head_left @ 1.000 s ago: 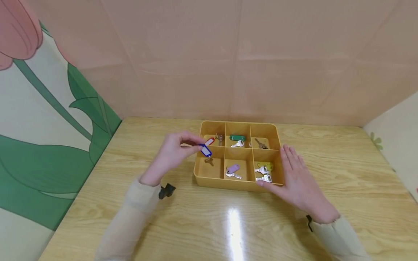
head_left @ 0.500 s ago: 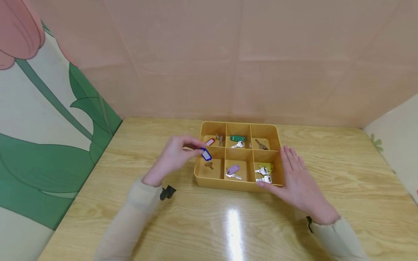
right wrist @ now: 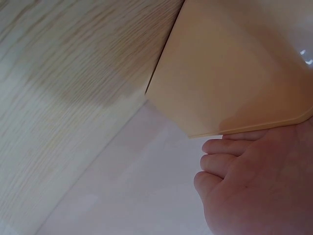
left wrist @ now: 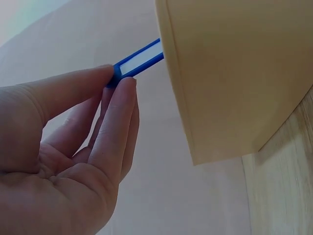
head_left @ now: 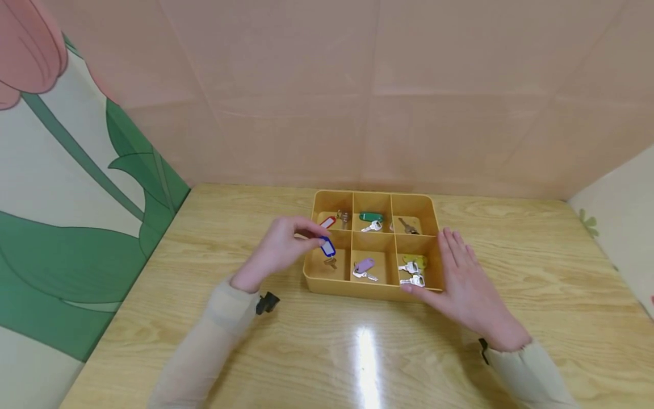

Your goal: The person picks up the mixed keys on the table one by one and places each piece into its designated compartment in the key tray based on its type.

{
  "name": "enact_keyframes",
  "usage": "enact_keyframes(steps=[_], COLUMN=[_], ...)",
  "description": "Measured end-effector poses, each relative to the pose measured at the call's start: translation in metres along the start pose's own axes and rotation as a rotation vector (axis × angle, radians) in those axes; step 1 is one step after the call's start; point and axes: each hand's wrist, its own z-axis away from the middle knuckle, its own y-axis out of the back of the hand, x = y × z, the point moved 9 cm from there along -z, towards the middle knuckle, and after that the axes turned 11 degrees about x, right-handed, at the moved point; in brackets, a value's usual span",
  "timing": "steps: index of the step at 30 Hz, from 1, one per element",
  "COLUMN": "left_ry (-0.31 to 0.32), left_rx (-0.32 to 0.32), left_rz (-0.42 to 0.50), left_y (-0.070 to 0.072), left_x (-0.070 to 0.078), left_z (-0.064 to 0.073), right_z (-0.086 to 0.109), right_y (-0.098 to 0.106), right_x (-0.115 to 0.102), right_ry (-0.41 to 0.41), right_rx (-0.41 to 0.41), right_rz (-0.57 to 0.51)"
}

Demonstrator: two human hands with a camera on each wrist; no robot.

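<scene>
My left hand [head_left: 278,244] pinches a blue key tag [head_left: 328,247] by its end, between thumb and fingers. A brass-coloured key [head_left: 331,263] hangs from the tag over the front left compartment of a tan divided box [head_left: 357,289]; whether it touches the floor there, I cannot tell. In the left wrist view the box wall hides the far end of the blue key tag [left wrist: 142,59]. My right hand [head_left: 472,287] lies along the box's right side, fingers straight, with the thumb at its front edge. Against the box wall [right wrist: 230,73], the right wrist view shows that hand's fingers.
Tagged keys lie in the other compartments: a red tag [head_left: 328,222] back left, a green tag [head_left: 371,216], a dark key [head_left: 408,225] back right, a purple tag [head_left: 365,264] and a yellow tag [head_left: 415,260]. The box stands on a wooden table [head_left: 286,352] before a pinkish wall [head_left: 373,113].
My left hand has moved slightly right and down, bringing the blue tag and its key lower over the front left compartment. The right hand and the box have stayed put.
</scene>
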Motion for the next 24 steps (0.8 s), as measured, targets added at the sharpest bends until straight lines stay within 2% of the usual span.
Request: enact_keyframes(steps=[17,21,24], left_ry=[0.024,0.036,0.048], left_rx=[-0.028,-0.018,0.013], left_rz=[-0.017,0.025,0.074], left_y=[-0.011,-0.012,-0.009], left_x=[-0.007,-0.007,-0.009], left_z=[-0.003,-0.005,-0.007], right_z=[0.0,0.0,0.0], right_y=[0.0,0.0,0.0], right_x=[0.001,0.001,0.001], right_ry=[0.004,0.001,0.002], right_rx=[0.009,0.009,0.012], right_rz=[0.004,0.001,0.001])
